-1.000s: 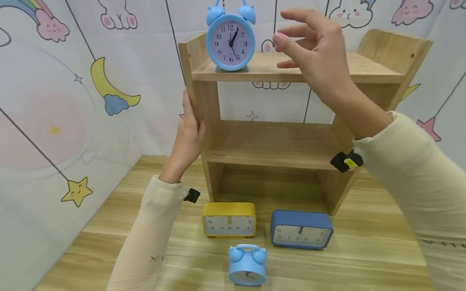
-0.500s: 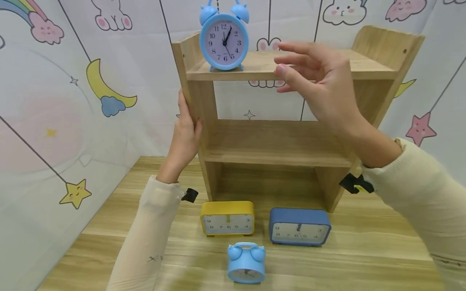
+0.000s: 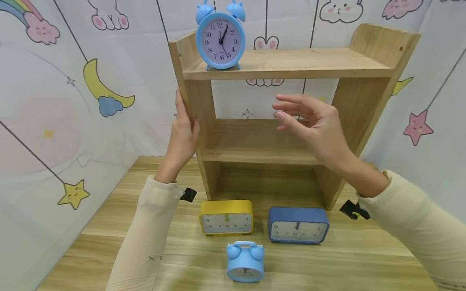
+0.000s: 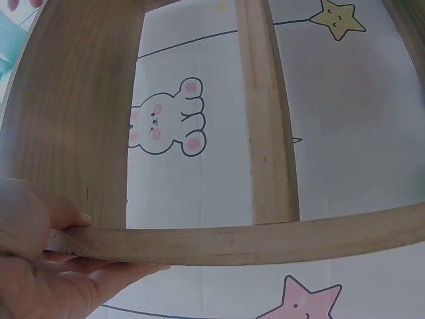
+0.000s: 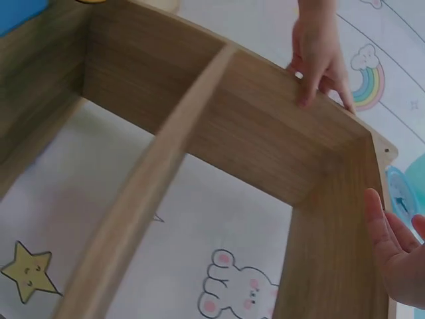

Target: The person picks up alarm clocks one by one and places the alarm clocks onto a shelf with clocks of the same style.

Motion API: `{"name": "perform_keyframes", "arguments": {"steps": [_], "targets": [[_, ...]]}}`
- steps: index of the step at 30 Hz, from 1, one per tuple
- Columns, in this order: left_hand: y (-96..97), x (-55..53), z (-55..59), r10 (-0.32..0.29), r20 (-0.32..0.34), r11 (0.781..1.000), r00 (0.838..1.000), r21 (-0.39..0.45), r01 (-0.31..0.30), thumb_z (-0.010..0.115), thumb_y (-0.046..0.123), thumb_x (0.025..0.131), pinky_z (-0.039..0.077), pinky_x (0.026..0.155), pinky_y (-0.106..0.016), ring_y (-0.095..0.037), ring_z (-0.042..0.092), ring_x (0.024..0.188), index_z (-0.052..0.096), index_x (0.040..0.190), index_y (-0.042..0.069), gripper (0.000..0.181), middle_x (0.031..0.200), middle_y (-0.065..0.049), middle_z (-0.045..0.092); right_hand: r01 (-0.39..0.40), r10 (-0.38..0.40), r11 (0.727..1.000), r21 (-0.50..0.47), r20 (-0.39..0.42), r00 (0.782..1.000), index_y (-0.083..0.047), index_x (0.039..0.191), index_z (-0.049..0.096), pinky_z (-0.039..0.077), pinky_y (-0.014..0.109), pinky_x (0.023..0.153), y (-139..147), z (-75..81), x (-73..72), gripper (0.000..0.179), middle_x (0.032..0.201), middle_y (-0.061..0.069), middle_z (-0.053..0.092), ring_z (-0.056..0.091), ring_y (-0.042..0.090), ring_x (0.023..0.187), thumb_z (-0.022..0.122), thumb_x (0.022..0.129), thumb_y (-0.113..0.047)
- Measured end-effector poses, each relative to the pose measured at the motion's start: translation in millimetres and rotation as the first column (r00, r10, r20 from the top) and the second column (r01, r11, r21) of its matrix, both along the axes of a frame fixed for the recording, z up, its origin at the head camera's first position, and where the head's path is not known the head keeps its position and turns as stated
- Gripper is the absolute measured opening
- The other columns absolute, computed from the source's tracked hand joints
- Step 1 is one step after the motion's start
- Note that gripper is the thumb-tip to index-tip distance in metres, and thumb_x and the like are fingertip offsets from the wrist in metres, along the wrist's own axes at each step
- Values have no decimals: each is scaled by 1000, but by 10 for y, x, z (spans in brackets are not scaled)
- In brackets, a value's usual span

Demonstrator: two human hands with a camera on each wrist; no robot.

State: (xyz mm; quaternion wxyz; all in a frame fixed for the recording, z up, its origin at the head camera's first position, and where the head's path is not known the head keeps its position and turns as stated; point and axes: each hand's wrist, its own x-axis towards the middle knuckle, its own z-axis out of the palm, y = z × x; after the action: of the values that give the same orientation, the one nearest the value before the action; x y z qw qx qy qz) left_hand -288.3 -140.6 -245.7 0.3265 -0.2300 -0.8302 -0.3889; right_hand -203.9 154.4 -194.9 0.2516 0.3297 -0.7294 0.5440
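A wooden shelf unit (image 3: 291, 74) stands on the table. My left hand (image 3: 183, 139) grips its left side panel; in the left wrist view the thumb and fingers (image 4: 109, 276) lie on opposite sides of the panel's edge. Holding nothing, my right hand (image 3: 320, 133) hovers in front of the middle opening, fingers loosely bent and thumb apart. A light blue twin-bell alarm clock (image 3: 221, 40) stands upright at the left end of the top board, face forward. Another light blue twin-bell alarm clock (image 3: 245, 260) is on the table at the front.
Before the shelf's base sit a yellow rectangular clock (image 3: 226, 207) on the left and a blue rectangular clock (image 3: 298, 214) on the right. Behind is a white cloth backdrop (image 3: 145, 72) printed with cartoon stars, clouds and rabbits. The wood-grain table (image 3: 196, 266) spreads toward me.
My right hand has come down from beside the clock on the top board to the middle opening. My left hand keeps its grip on the side panel. The view has shifted slightly.
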Motion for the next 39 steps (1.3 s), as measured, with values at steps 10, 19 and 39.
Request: {"name": "perform_keyframes", "arguments": {"steps": [10,19,39], "targets": [[-1,5,9,-1,35,1000,999,9,1,46,-4,101,45,103,-51,-39,47,130,-8,158,11,80,149,-29,35,-38,34,998,43,85,996,-3,128,65,58,31,79,18,-367,141,36,115,7,71,70,21,89,66,93,4],[-13,17,16,-8,32,1000,999,7,8,46,-5,101,43,104,-51,-38,45,133,-8,158,10,80,152,-28,32,-44,37,998,53,133,990,-5,123,67,59,31,77,43,-516,249,31,109,10,71,70,24,85,67,93,2],[-10,-7,16,-17,21,1000,1000,1,17,46,-3,102,44,103,-51,-39,46,131,-9,158,11,80,151,-28,32,-112,83,987,112,233,969,-7,120,69,59,32,74,44,-975,451,29,107,3,72,71,20,83,69,92,1]]}}
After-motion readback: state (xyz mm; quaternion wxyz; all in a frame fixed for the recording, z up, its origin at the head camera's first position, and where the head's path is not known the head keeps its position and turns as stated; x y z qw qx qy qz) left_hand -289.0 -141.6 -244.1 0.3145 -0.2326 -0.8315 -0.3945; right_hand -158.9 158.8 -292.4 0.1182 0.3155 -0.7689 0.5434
